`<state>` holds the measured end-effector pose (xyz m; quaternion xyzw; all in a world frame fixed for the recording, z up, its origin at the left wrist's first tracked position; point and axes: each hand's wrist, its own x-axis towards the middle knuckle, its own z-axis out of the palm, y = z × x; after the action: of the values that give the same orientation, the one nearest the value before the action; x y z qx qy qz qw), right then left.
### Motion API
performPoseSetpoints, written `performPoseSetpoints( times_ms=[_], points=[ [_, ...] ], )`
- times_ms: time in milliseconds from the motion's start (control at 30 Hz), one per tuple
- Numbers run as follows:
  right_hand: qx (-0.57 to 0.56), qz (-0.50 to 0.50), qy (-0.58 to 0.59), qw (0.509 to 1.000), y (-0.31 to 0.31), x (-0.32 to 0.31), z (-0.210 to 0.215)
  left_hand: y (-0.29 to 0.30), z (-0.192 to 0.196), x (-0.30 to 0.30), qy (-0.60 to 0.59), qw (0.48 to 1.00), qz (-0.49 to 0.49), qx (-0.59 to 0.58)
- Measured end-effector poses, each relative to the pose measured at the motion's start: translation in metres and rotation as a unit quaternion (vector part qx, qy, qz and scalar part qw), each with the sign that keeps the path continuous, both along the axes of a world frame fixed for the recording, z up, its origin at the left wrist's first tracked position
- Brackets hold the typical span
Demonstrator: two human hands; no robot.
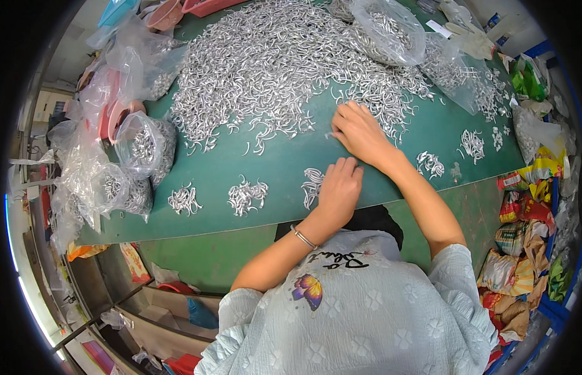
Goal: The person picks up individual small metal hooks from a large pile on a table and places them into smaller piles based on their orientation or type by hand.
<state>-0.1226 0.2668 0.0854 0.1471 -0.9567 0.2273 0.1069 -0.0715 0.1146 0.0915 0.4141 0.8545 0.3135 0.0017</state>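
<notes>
A broad heap of small curved silver metal pieces (253,75) covers the far middle of the green table (272,169). At the heap's near edge is my right hand (364,134), its fingers curled down toward the tabletop; whatever lies under them is hidden. Closer to the table's front edge rests my left hand (341,190), fingers bent and closed, with a metal bangle on that wrist. Its grip is out of sight. Just left of it sits a small pile of curved pieces (313,186), partly covered by the hand.
More small piles (247,195) lie along the front edge, with others (430,164) to the right. Clear plastic bags of metal pieces stand at the left (147,147) and far right (391,31). Pink scoops (119,115) are among the left bags. Colourful sacks (513,272) fill a right-hand shelf.
</notes>
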Motion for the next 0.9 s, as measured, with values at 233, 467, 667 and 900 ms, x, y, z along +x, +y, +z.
performPoseSetpoints(
  times_ms=[233, 467, 667, 900],
  points=[
    [-0.09, 0.039, -0.153, 0.983, 0.019, 0.016, 0.025, -0.02, 0.003, -0.009, 0.08, 0.995, 0.048, 0.041],
    [0.052, -0.157, 0.116, 0.979, 0.0, -0.059, -0.009, -0.014, -0.005, -0.014, 0.045, 0.998, -0.034, 0.034],
    [-0.115, 0.018, 0.018, 0.993, 0.021, -0.015, 0.003, -0.018, -0.007, -0.006, 0.033, 0.999, -0.016, 0.026],
    [-0.029, -0.091, 0.081, 0.992, 0.024, -0.015, 0.004, -0.017, -0.009, -0.003, 0.036, 0.999, -0.018, 0.002]
  ],
)
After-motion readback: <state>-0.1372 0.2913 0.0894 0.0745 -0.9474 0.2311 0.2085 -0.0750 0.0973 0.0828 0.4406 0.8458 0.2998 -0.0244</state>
